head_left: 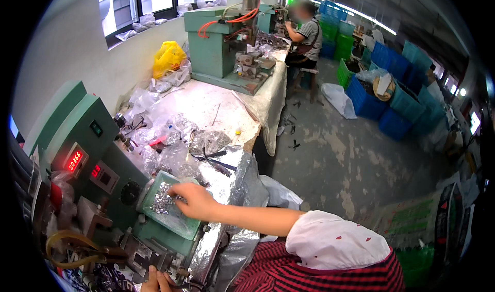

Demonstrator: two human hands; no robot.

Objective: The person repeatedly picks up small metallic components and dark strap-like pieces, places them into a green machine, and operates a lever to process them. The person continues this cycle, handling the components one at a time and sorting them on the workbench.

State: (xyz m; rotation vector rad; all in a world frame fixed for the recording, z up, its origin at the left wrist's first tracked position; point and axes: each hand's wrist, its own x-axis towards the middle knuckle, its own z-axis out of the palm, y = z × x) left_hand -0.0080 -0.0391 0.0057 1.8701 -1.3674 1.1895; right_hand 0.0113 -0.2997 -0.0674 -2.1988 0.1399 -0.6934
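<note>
My right hand (195, 201) reaches over a pale green tray (178, 229). Its bent fingertips are down at a heap of small shiny metal pieces (161, 199); whatever they pinch is hidden. Low in the picture, my left hand (154, 281) is partly cut off, its fingers together at the front of a metal fixture (142, 256) on the green machine (111, 153). A thin dark strip (185, 287) shows beside those fingers, but I cannot make out what they hold. The machine carries red lit displays (76, 160).
Clear plastic bags (160, 122) and black straps (219, 160) clutter the bench behind the tray. Foil (232, 181) covers the bench edge. Another green press (211, 44) stands farther back, near a yellow bag (168, 59). A seated person (307, 34) works beyond; blue crates (366, 93) stand right.
</note>
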